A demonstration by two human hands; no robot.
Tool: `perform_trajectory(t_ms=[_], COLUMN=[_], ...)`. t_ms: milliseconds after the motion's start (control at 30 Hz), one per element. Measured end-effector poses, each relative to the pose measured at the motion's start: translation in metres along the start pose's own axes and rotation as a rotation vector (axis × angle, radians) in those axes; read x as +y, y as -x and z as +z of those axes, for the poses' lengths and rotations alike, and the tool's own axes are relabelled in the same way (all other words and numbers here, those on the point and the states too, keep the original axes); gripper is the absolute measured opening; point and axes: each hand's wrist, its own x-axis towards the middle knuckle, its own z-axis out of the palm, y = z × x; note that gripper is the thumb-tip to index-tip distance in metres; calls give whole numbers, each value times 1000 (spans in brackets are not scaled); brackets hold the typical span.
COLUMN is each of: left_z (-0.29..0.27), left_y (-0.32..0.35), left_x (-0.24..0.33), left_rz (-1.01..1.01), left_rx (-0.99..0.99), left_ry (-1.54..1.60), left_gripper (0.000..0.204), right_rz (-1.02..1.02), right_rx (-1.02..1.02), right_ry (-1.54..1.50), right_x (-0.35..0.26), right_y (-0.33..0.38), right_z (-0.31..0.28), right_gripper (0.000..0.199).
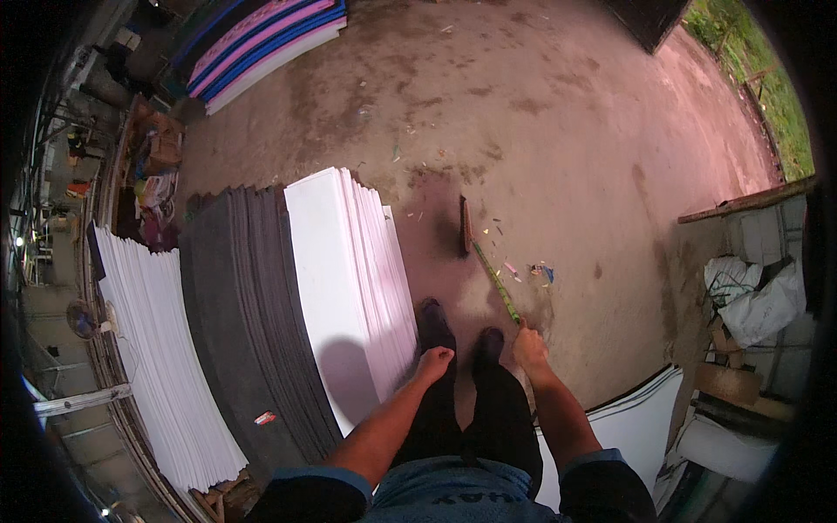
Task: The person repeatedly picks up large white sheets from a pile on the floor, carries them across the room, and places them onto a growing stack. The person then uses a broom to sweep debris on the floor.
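Note:
A broom with a green patterned handle (pixel 497 281) slants away from me over the floor. My right hand (pixel 530 347) is wrapped round the handle's near end. The dark broom head (pixel 466 225) stands on edge against the floor, left of scattered litter (pixel 513 272). My left hand (pixel 435 363) is closed in front of my left thigh, apart from the broom. Whether anything small sits inside its fingers is hidden. Close to that hand, on its left, is a stack of white sheets (pixel 353 288).
Dark grey sheets (pixel 253 322) and more white sheets (pixel 166 357) stand farther left. Blue and pink sheets (pixel 266 44) lie at the far left. Behind my right arm are white panels (pixel 636 414); white sacks (pixel 758 301) sit at the right. Grass (pixel 767 78) shows beyond the opening.

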Motion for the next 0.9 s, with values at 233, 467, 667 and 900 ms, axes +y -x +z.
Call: perform_trajectory(t_ms=[233,467,667,900], left_z=[-74,-163,-195,-225], left_y=[-13,-48,-92,-131], left_x=[42,56,61,73], left_rz=[-73,-67,-76,-147], left_rx=[-52,18,44,90], left_ry=[-4,-61,47,156], left_gripper=[39,38,37,40], right_rz=[-150,-77,-95,-195], right_rx=[13,120,153,16], right_ry=[6,-41,-97,-66], right_x=[-152,-151,-155,-229], right_y=[-71,-108,-80,-158], right_z=[-3,-49,-100,-67], right_gripper=[26,27,34,35])
